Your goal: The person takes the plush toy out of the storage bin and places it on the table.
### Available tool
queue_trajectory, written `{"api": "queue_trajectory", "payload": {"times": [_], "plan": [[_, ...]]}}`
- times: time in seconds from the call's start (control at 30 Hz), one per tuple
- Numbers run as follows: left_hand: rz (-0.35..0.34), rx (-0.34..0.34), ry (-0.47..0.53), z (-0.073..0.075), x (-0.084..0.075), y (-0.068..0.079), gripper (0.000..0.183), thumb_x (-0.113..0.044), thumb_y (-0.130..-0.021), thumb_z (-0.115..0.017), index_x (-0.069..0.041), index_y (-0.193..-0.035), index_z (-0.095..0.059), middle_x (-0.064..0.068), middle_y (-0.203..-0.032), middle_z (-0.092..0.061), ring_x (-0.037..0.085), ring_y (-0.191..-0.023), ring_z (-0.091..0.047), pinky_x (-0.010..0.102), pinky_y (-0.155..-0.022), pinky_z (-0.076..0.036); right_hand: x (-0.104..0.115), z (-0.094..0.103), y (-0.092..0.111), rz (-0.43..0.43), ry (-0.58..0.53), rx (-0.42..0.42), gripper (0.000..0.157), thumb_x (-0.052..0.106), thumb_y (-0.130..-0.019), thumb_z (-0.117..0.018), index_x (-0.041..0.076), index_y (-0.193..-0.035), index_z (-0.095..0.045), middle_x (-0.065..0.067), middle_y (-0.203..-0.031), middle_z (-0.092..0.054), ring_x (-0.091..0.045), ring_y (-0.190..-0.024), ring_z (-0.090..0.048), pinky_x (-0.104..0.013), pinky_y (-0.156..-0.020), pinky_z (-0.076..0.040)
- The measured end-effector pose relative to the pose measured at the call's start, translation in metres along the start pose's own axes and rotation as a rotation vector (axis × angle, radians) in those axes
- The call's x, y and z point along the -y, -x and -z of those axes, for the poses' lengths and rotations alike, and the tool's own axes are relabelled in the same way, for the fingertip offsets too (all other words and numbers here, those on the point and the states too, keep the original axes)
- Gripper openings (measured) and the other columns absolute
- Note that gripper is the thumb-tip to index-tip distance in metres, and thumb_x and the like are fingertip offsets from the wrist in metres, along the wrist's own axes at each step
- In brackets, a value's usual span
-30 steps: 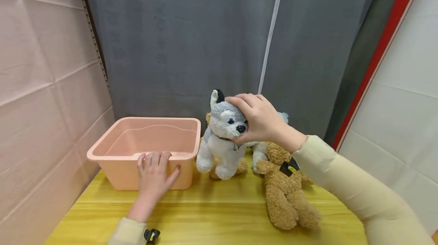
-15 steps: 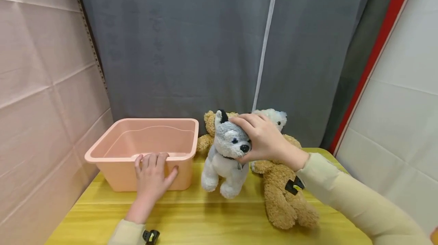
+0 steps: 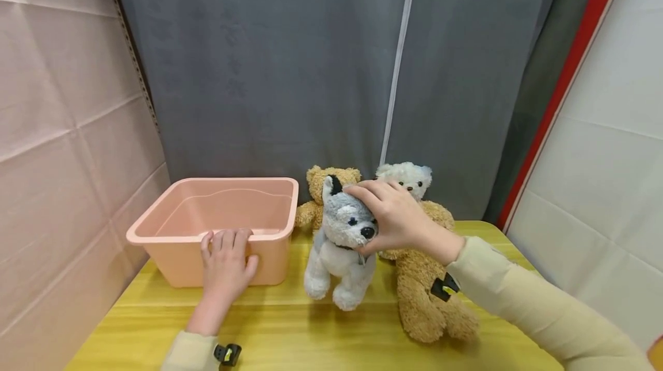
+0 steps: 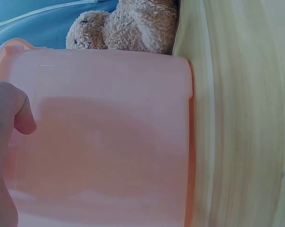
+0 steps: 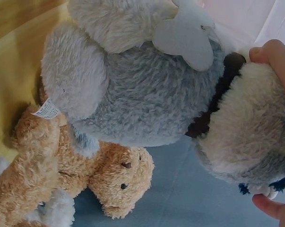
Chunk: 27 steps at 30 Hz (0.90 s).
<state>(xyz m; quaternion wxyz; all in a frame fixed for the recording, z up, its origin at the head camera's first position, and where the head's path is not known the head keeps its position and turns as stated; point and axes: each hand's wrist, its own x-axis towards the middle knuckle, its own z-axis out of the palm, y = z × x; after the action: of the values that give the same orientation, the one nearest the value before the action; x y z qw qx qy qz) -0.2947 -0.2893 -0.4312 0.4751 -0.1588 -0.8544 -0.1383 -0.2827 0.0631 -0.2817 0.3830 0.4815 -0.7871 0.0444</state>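
My right hand grips a grey and white plush husky by the head, thumb under its muzzle and fingers over the top. The husky hangs upright close over the table, a shadow beneath its paws. Its grey body, dark collar and pale heart-shaped tag show in the right wrist view. To the left stands a pink plastic basin. My left hand holds its front rim, fingers hooked over and thumb against the outer wall.
Behind the husky sits a brown teddy bear. Another brown teddy bear lies right of it, partly hidden by my right arm. A white teddy bear sits at the back by the grey curtain. All stand on a yellow wooden table.
My right hand has lowered the husky toward the table and slightly nearer, uncovering the bears behind. My left hand stays on the basin rim, its thumb now closer to the fingers.
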Motion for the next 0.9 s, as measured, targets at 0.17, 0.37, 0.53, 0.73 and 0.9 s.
{"api": "queue_trajectory", "payload": {"times": [0.17, 0.37, 0.53, 0.73, 0.9], "plan": [[-0.009, -0.026, 0.003, 0.0, 0.001, 0.002, 0.038, -0.017, -0.07, -0.056, -0.007, -0.106, -0.054, 0.012, -0.095, -0.048, 0.039, -0.097, -0.043, 0.06, -0.098, -0.018, 0.0, -0.006, 0.004, -0.008, 0.002, 0.01, 0.105, 0.057, -0.048, -0.084, 0.01, -0.136, -0.05, -0.01, -0.124, -0.057, -0.025, -0.111, -0.054, -0.045, -0.09, -0.042], [-0.009, -0.037, 0.0, -0.001, 0.003, 0.001, 0.037, -0.017, -0.07, -0.055, -0.007, -0.106, -0.054, 0.012, -0.095, -0.048, 0.039, -0.096, -0.043, 0.06, -0.098, -0.018, -0.001, -0.009, 0.006, -0.004, 0.023, 0.021, 0.104, 0.056, -0.048, -0.084, 0.009, -0.135, -0.051, -0.01, -0.122, -0.057, -0.025, -0.109, -0.054, -0.045, -0.089, -0.042], [-0.006, -0.034, -0.004, 0.001, 0.003, 0.002, 0.037, -0.017, -0.07, -0.055, -0.007, -0.105, -0.054, 0.012, -0.094, -0.048, 0.038, -0.096, -0.043, 0.06, -0.097, -0.018, 0.001, -0.009, 0.008, -0.006, 0.014, 0.038, 0.103, 0.054, -0.049, -0.084, 0.009, -0.135, -0.051, -0.01, -0.123, -0.057, -0.024, -0.109, -0.054, -0.043, -0.086, -0.041], [-0.001, -0.03, 0.002, 0.002, 0.002, 0.0, 0.038, -0.017, -0.07, -0.055, -0.006, -0.105, -0.054, 0.012, -0.094, -0.048, 0.039, -0.096, -0.043, 0.06, -0.097, -0.018, 0.002, -0.011, 0.008, -0.01, 0.004, 0.068, 0.103, 0.052, -0.049, -0.084, 0.009, -0.136, -0.05, -0.01, -0.124, -0.056, -0.024, -0.111, -0.054, -0.042, -0.089, -0.04], [0.005, -0.013, 0.006, 0.001, 0.001, 0.0, 0.038, -0.018, -0.069, -0.056, -0.007, -0.106, -0.055, 0.012, -0.095, -0.049, 0.039, -0.096, -0.043, 0.059, -0.098, -0.018, 0.004, -0.013, 0.012, -0.009, 0.006, 0.087, 0.104, 0.053, -0.049, -0.084, 0.008, -0.136, -0.05, -0.008, -0.123, -0.056, -0.022, -0.111, -0.053, -0.042, -0.087, -0.041]]}}
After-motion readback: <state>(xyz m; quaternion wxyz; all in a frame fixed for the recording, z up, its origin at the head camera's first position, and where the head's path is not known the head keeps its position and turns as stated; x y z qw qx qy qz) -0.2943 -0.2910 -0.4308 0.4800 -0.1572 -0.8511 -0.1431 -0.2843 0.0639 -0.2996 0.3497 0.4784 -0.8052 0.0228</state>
